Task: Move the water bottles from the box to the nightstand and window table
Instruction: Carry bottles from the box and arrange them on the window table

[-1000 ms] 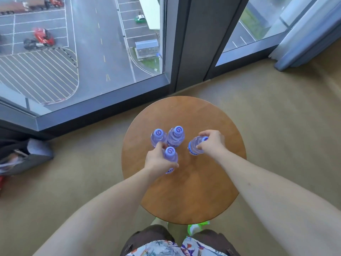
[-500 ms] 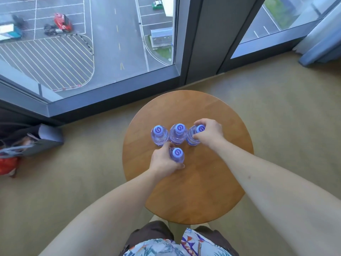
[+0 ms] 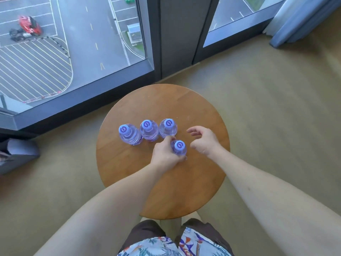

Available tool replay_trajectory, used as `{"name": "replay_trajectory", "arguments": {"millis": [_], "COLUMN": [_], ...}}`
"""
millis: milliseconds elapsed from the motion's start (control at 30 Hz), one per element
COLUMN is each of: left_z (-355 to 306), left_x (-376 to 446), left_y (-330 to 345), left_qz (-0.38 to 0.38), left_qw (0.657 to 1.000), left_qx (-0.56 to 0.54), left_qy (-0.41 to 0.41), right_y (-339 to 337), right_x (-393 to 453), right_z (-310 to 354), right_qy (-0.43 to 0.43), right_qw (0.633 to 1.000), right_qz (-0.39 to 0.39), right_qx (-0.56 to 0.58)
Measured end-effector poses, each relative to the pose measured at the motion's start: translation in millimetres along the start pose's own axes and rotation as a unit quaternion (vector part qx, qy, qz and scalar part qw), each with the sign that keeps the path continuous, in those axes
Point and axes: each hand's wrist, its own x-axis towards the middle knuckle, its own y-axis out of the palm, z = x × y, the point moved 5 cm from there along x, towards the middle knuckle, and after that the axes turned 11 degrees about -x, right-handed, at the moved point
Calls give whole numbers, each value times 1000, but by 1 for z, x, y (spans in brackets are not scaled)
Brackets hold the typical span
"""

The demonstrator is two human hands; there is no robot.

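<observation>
A round wooden window table [image 3: 184,191] stands by the glass. Three clear water bottles with purple caps stand upright in a row on it: the left bottle [image 3: 129,135], the middle bottle [image 3: 148,131] and the right bottle [image 3: 168,128]. A fourth bottle [image 3: 179,148] stands just in front of the row, and my left hand [image 3: 166,156] is wrapped around its body. My right hand [image 3: 204,140] hovers to the right of that bottle, fingers apart and holding nothing.
Floor-to-ceiling windows [image 3: 73,52] with a dark frame run behind the table. A dark bag [image 3: 14,156] lies on the carpet at the left. A blue curtain [image 3: 302,19] hangs at the top right. Beige carpet surrounds the table.
My right hand set its bottle upright at the right end of the row, let go and pulled back, open. My left hand still holds the front bottle.
</observation>
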Motion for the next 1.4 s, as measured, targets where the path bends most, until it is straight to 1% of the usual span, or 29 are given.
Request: {"name": "replay_trajectory", "arguments": {"millis": [100,167,200,300,333,400,533,667,800,1033,1100,1200,1333,1400], "left_z": [-14,-22,-26,-34,-35,-33,-20,-4,13,27,26,16,-14,-29], "left_x": [7,12,14,18,18,17,12,6,0,-10,-11,-14,-21,-24], "left_y": [19,30,35,41,40,33,13,-4,-19,-37,-38,-37,-35,-33], "left_qz": [8,15,23,48,49,44,20,12,8,-21,-19,-14,-6,7], "left_qw": [1000,999,999,997,997,997,996,995,992,990,990,991,994,992], "left_qx": [-10,-7,-3,31,41,57,88,95,101,92,93,92,99,122], "left_qy": [16,27,35,47,47,36,-10,-38,-68,-104,-109,-101,-40,-14], "right_y": [-6,-6,-9,-25,-31,-36,-40,-37,-28,-14,-13,-17,-23,-26], "right_x": [-6,-8,-8,-4,-2,3,11,20,26,26,26,25,12,-1], "right_z": [-7,-13,-17,-27,-28,-26,-11,3,22,36,37,39,49,52], "right_qy": [-18,-22,-27,-37,-34,-21,4,-2,-29,-37,-40,-42,-48,-52], "right_qw": [995,991,993,998,998,997,994,994,993,991,992,994,992,991], "right_qz": [53,77,65,-27,-46,-64,-105,-109,-102,-117,-104,-76,-69,-75], "right_qx": [81,106,94,40,33,24,-7,-31,-58,-62,-64,-71,-90,-101]}}
